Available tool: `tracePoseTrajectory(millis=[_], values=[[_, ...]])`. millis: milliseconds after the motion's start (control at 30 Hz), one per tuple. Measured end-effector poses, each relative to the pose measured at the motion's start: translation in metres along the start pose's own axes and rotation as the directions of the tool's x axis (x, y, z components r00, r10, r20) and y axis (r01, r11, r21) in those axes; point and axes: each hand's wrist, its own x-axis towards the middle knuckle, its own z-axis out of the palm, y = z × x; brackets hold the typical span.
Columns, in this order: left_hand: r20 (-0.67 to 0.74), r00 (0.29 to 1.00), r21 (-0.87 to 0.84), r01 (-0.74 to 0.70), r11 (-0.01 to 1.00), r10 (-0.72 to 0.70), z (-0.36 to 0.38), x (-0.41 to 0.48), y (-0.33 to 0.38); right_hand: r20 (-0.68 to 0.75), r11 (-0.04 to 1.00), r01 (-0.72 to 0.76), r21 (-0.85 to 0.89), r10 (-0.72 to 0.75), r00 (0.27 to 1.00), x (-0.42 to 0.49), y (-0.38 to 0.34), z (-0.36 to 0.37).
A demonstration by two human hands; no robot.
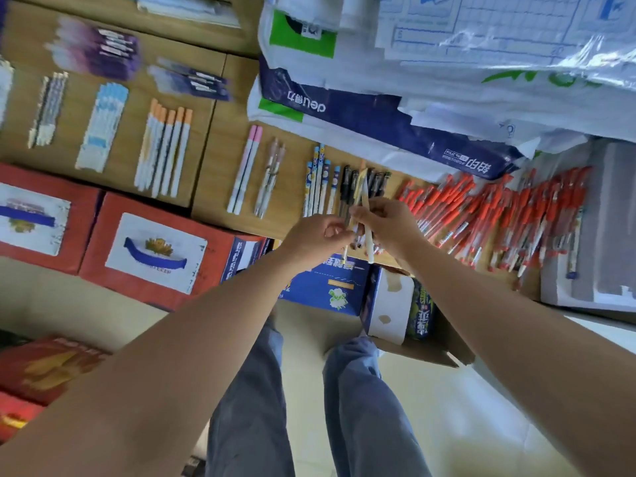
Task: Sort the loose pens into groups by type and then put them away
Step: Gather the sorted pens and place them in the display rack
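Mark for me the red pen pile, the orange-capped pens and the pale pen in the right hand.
red pen pile (499,215): head view, middle of the heap.
orange-capped pens (167,153): head view, mid-barrel in the row.
pale pen (369,247): head view, lower barrel, just below the right hand (389,225).

- The surface (223,156) looked like matt wood-grain board.
- The red pens (499,215) at right were glossy plastic.
- The cream pen (368,246) looked like smooth plastic.
- The near-left cartons (113,232) were matt cardboard.
- The far-right clear film (568,53) shone.
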Motion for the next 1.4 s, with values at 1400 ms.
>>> tracePoseTrajectory(millis=[1400], values=[[-0.344, 0.876, 0.591, -0.078, 0.803, 0.338, -0.119, 0.035, -0.137, -0.267, 0.94, -0.003, -0.342, -0.095, 0.959, 0.067, -0.026, 0.123]])
